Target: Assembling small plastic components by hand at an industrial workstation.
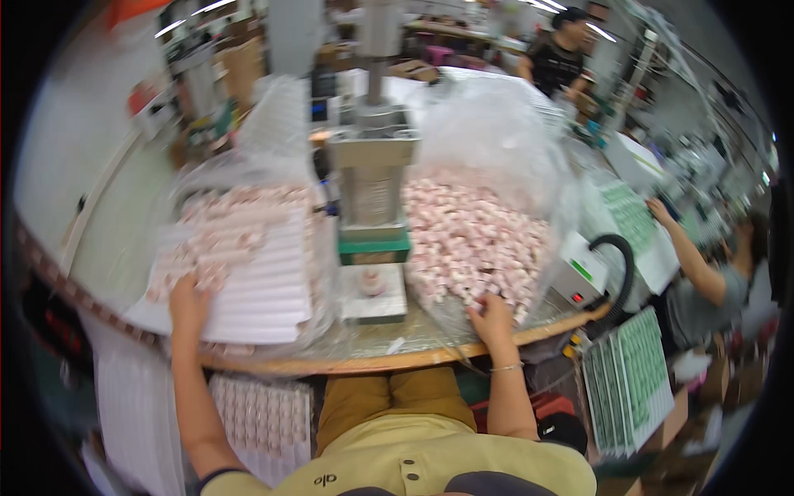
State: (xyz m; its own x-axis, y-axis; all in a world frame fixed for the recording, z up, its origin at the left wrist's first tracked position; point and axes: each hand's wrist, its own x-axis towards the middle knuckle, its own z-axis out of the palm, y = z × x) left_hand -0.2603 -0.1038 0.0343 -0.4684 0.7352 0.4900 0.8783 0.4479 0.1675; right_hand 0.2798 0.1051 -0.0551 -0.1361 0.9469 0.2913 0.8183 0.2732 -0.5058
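Note:
My left hand (190, 299) rests at the lower left of a white ridged tray (285, 285), its fingers curled together among small pale-pink parts lying in rows. What those fingers hold is hidden. On the right, my right hand (494, 318) reaches to the near edge of a heap of small pink-and-white parts (471, 236) in a clear plastic bag. Its fingers are bent together, and whatever lies between them is too small to make out. Between my hands stands a press (372, 178) with a green lower plate. One round pale part (372, 283) sits upright on the metal base (376, 307) beneath it.
A white box (579, 269) with a red switch and a black hose (624, 264) stand right of the heap. Trays of green parts (630, 376) lean beyond the wooden table edge (397, 361). A co-worker's arm (691, 252) reaches in at right; another person (561, 54) is farther back.

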